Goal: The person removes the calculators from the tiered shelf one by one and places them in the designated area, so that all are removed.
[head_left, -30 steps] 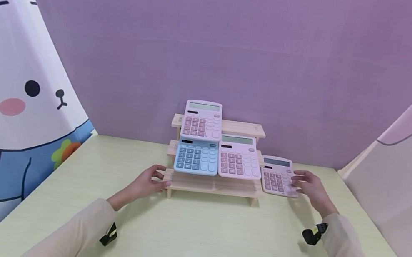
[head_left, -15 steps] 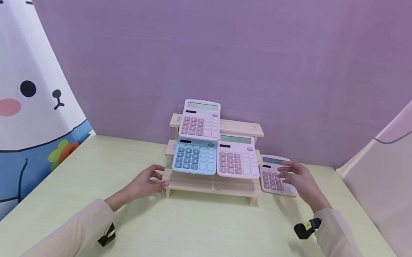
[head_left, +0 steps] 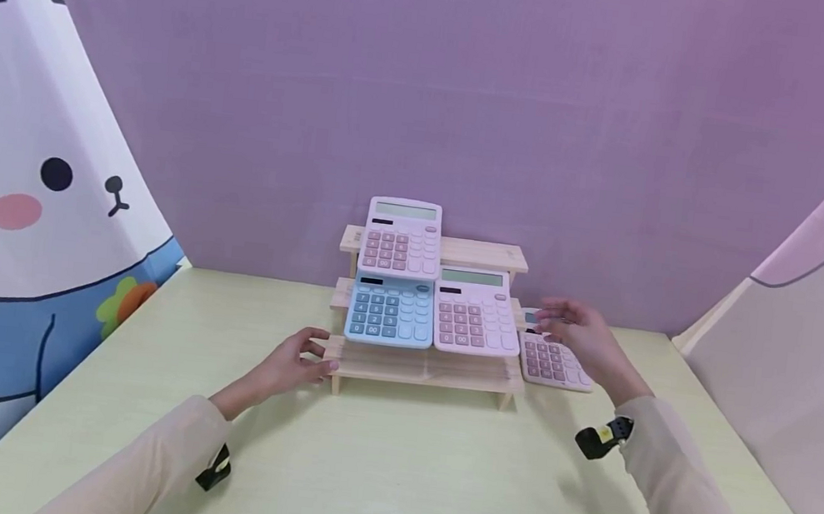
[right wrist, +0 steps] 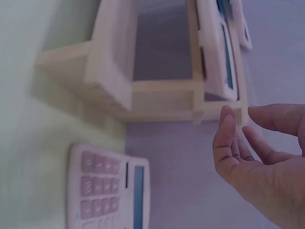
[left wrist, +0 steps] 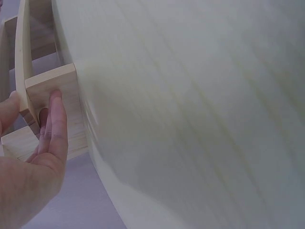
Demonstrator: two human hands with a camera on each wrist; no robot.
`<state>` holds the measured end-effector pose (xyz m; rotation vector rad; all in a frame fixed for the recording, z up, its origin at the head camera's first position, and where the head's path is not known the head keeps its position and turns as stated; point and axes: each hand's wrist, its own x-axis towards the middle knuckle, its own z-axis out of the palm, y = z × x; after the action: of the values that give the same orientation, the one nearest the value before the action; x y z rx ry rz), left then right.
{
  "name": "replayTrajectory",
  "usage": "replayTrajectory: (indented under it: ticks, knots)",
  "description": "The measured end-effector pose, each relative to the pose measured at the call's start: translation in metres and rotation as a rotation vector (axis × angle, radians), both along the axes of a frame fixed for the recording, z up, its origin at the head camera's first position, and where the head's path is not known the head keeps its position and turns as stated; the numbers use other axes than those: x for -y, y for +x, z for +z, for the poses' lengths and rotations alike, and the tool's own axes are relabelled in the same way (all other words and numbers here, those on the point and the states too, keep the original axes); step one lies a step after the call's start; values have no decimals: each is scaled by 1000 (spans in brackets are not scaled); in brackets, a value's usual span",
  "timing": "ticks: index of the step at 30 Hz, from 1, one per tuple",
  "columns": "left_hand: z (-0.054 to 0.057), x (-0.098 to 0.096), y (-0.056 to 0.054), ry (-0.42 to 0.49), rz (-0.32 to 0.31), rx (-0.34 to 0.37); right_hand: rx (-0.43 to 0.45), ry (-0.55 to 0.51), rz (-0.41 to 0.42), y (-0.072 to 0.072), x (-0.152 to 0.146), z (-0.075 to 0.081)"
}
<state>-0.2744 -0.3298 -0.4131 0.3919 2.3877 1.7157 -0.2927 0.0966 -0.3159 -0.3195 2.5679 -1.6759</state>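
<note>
A wooden three-step display stand [head_left: 423, 367] stands near the back of the table. My left hand [head_left: 287, 365] grips the left end of its lowest step; in the left wrist view the thumb lies on the board and the fingers reach against the stand's leg [left wrist: 71, 109]. My right hand [head_left: 577, 333] is raised beside the stand's right side, fingers loosely bent and holding nothing. It overlaps a pink calculator [head_left: 555, 364] lying on the table. On the stand, a pink calculator [head_left: 402, 239] leans on the top step, above a blue calculator [head_left: 391, 313] and another pink calculator [head_left: 477, 314].
The pale green table [head_left: 389, 472] meets a purple backdrop [head_left: 428, 108] close behind the stand. A cartoon-printed cloth [head_left: 43, 252] hangs at the left, and a pale pink-and-white cloth [head_left: 809, 349] at the right.
My right hand has moved left and upward, from the right edge of the table's pink calculator to over its upper part, near the stand. The left hand stays on the stand.
</note>
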Motion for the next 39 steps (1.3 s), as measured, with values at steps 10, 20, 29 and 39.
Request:
replayTrajectory:
  ticks: [10,20,29,39]
  knots:
    - [1,0,-1,-11,4,-9,24,-24,24,-5,26,16]
    - [-2,0,-3,3,3,-6,65,-97,29,-10,60,19]
    - [-2,0,-2,-3,12,2,85,-153,37,-16,86,21]
    - [-1,-1,-1,1,11,11,97,-259,42,-23,111,18]
